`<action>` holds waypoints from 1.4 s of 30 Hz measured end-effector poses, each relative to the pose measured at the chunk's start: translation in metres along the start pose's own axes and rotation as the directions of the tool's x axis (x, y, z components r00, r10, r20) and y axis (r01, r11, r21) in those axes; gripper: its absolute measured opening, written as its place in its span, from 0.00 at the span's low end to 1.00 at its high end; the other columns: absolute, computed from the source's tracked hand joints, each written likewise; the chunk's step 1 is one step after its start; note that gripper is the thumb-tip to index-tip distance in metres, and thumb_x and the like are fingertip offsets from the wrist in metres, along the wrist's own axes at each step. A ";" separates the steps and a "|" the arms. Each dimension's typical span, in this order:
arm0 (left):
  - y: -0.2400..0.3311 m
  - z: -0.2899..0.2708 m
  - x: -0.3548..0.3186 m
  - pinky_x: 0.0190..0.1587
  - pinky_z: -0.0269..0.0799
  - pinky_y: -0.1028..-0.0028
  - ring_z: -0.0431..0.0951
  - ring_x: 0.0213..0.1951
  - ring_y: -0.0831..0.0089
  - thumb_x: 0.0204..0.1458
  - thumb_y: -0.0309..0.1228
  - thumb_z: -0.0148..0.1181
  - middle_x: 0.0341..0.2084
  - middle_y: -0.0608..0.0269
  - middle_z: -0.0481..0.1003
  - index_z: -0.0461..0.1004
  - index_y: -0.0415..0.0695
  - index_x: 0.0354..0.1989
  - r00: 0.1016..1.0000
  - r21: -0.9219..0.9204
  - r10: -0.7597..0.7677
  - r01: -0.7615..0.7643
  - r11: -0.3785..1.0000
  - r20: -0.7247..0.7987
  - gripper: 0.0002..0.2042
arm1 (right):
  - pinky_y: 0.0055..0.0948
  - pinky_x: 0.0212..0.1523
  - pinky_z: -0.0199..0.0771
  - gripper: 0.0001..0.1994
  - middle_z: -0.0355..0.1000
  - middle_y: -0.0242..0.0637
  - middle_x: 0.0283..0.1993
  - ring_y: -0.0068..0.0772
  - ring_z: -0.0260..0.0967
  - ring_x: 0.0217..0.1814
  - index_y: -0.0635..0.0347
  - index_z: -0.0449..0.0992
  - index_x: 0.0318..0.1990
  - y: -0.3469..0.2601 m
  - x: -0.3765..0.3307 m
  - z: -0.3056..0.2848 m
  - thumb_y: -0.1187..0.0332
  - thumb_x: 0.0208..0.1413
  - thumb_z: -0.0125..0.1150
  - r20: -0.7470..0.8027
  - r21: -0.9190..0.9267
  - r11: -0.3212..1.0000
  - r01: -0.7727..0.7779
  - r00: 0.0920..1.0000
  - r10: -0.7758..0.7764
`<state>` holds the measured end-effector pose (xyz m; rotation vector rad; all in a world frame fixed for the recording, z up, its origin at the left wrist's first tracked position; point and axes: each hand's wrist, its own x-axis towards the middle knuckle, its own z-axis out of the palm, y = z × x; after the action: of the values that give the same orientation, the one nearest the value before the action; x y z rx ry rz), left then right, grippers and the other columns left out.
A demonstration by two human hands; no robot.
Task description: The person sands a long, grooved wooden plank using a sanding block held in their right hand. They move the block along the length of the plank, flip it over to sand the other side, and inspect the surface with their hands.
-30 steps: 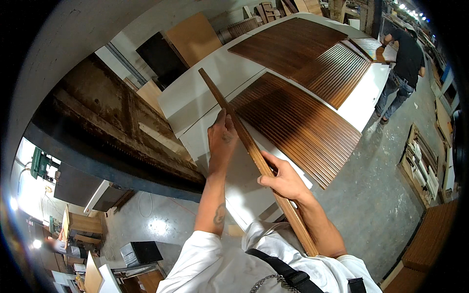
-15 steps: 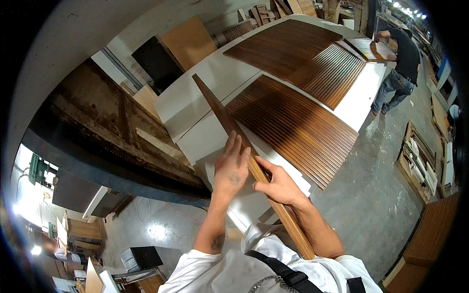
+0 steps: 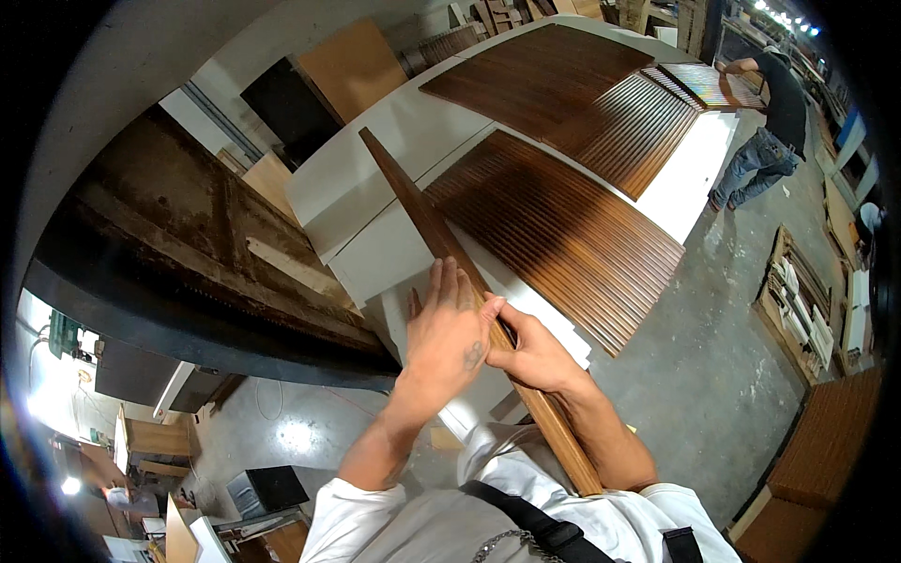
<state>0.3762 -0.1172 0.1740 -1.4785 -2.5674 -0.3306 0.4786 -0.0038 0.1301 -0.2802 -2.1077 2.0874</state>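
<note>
A long, narrow brown wooden strip slants from my body up over the white table. My right hand is closed round its near part, thumb lying along the upper side. Just left of it, my left hand touches the strip with fingers stretched out along its left side and thumb beside my right thumb. The strip's near end rests close to my white shirt. Beyond its right side a ribbed brown wood panel lies on the table.
More dark panels cover the far white table. A co-worker bends over a ribbed panel at the far right. A large dark machine frame stands at left. A crate of offcuts sits on the floor at right.
My left hand has moved slightly nearer and right, its thumb now across the strip by my right hand. The right hand keeps its hold. The view has shifted a little.
</note>
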 end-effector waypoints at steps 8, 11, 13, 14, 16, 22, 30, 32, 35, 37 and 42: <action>0.014 0.006 0.018 0.70 0.55 0.52 0.54 0.71 0.42 0.68 0.52 0.38 0.66 0.27 0.58 0.60 0.20 0.63 0.990 0.161 -0.072 0.051 0.986 0.125 0.38 | 0.31 0.68 0.59 0.36 0.67 0.50 0.63 0.38 0.64 0.66 0.73 0.58 0.69 0.004 0.001 -0.006 0.72 0.53 0.64 0.068 0.027 1.000 0.010 0.998 -0.012; 0.003 0.018 0.033 0.72 0.49 0.52 0.49 0.73 0.42 0.67 0.55 0.35 0.69 0.27 0.52 0.55 0.20 0.66 0.972 0.003 -0.212 0.213 0.977 0.105 0.40 | 0.33 0.64 0.64 0.34 0.71 0.52 0.58 0.42 0.68 0.61 0.72 0.59 0.68 -0.002 0.001 -0.006 0.72 0.53 0.61 0.063 0.015 0.998 0.054 0.996 -0.055; 0.000 0.018 0.039 0.73 0.46 0.53 0.48 0.73 0.42 0.68 0.55 0.33 0.70 0.27 0.49 0.52 0.20 0.67 0.958 0.001 -0.248 0.250 0.968 0.142 0.41 | 0.38 0.63 0.66 0.31 0.72 0.60 0.55 0.53 0.70 0.60 0.71 0.60 0.66 0.008 0.001 0.000 0.68 0.55 0.60 0.042 -0.024 0.993 0.119 0.992 -0.118; -0.001 0.016 0.041 0.74 0.45 0.53 0.47 0.73 0.42 0.68 0.55 0.32 0.70 0.26 0.48 0.51 0.20 0.68 0.951 0.000 -0.264 0.268 0.964 0.161 0.41 | 0.35 0.61 0.67 0.32 0.72 0.55 0.55 0.46 0.69 0.59 0.71 0.60 0.67 0.007 -0.001 -0.001 0.70 0.54 0.60 0.050 -0.029 0.994 0.106 0.993 -0.105; -0.001 0.013 0.032 0.72 0.49 0.54 0.51 0.72 0.39 0.68 0.51 0.35 0.68 0.25 0.51 0.55 0.19 0.66 0.974 0.016 -0.197 0.197 0.980 0.114 0.38 | 0.30 0.58 0.68 0.34 0.74 0.47 0.55 0.33 0.69 0.57 0.71 0.61 0.68 0.003 0.001 -0.002 0.74 0.51 0.60 0.060 -0.027 0.996 0.082 0.995 -0.080; 0.015 -0.016 0.001 0.69 0.58 0.56 0.64 0.65 0.36 0.69 0.46 0.39 0.61 0.23 0.63 0.63 0.18 0.59 0.994 -0.134 0.010 0.006 0.991 0.112 0.33 | 0.37 0.63 0.66 0.30 0.70 0.61 0.59 0.50 0.69 0.63 0.73 0.63 0.64 0.011 0.002 0.000 0.68 0.55 0.63 -0.046 -0.050 0.981 0.186 0.981 -0.188; 0.027 -0.014 -0.014 0.68 0.56 0.49 0.64 0.64 0.34 0.68 0.46 0.42 0.58 0.21 0.65 0.64 0.17 0.57 0.995 0.004 0.082 -0.083 0.997 0.055 0.33 | 0.30 0.60 0.68 0.26 0.74 0.47 0.57 0.33 0.69 0.58 0.71 0.68 0.62 0.005 0.001 0.002 0.71 0.55 0.62 -0.027 0.119 0.989 0.083 0.996 -0.080; 0.027 -0.010 -0.005 0.69 0.54 0.47 0.63 0.64 0.33 0.67 0.47 0.42 0.58 0.20 0.65 0.64 0.16 0.57 0.996 0.032 0.071 -0.073 0.997 0.051 0.34 | 0.29 0.58 0.69 0.23 0.76 0.42 0.53 0.28 0.70 0.54 0.71 0.72 0.57 -0.001 0.000 0.002 0.71 0.54 0.63 -0.045 0.145 0.987 0.067 0.997 -0.061; 0.025 -0.004 0.018 0.70 0.50 0.46 0.60 0.66 0.32 0.67 0.48 0.42 0.60 0.20 0.62 0.62 0.15 0.58 0.997 0.031 -0.010 0.008 0.999 0.076 0.36 | 0.30 0.53 0.71 0.21 0.77 0.41 0.44 0.28 0.71 0.49 0.72 0.73 0.53 0.008 0.002 -0.006 0.71 0.52 0.64 -0.062 0.083 0.989 0.122 0.991 -0.117; 0.019 0.013 0.030 0.71 0.48 0.46 0.58 0.67 0.32 0.67 0.49 0.42 0.61 0.20 0.60 0.61 0.15 0.59 0.993 0.119 -0.117 0.112 0.987 0.036 0.36 | 0.30 0.53 0.71 0.21 0.77 0.41 0.44 0.28 0.71 0.49 0.72 0.74 0.52 0.002 -0.001 -0.004 0.72 0.51 0.64 -0.040 0.062 0.995 0.081 0.996 -0.079; 0.008 0.012 0.021 0.71 0.48 0.46 0.56 0.68 0.33 0.67 0.50 0.40 0.62 0.18 0.59 0.60 0.15 0.59 0.996 0.170 -0.044 0.030 0.985 0.080 0.37 | 0.30 0.54 0.70 0.24 0.77 0.41 0.44 0.29 0.71 0.48 0.73 0.72 0.54 -0.007 -0.002 0.001 0.70 0.49 0.69 -0.048 0.058 0.998 0.022 0.999 -0.020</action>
<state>0.3719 -0.0925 0.1688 -1.4147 -2.6149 -0.0545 0.4801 -0.0049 0.1374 -0.2957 -2.0106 2.1049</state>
